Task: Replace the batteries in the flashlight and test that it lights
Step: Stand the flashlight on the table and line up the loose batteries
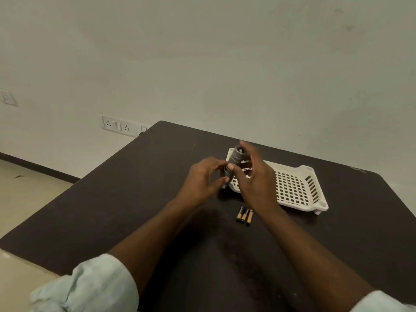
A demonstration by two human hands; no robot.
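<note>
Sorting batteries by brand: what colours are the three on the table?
Black with copper-gold ends, seen in the head view: batteries lying side by side on the dark table.

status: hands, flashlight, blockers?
Left hand and right hand both grip flashlight, over tray edge. Three batteries loose on table. No blockers.

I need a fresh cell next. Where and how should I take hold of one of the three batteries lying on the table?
Pinch the rightmost black-and-copper battery across its middle from above. The three lie side by side, touching, on the dark table; only its right side is free for fingers.
</note>
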